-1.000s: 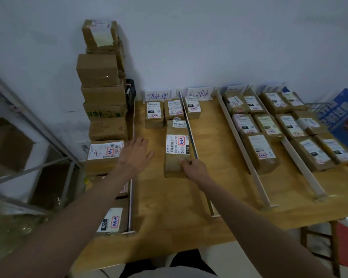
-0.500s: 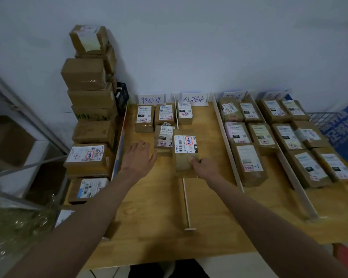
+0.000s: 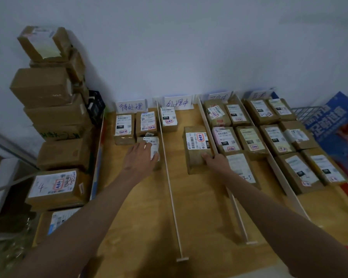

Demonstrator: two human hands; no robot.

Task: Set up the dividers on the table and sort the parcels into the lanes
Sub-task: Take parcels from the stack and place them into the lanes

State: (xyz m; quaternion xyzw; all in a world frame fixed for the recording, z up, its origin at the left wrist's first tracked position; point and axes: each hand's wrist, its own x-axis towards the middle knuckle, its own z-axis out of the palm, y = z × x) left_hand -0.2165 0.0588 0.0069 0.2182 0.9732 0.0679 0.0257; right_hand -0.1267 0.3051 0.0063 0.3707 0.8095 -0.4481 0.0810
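We have a single view, from a camera worn on the head, so no second view shares any part of the scene. It looks forward and steeply down over the tabletop (image 3: 141,227), facing the white wall (image 3: 189,47) at the far edge. Our two forearms enter from the near edge and reach away from us. The wide lens bends the dividers (image 3: 170,187) outward and takes in the stacked boxes (image 3: 48,109) at far left.
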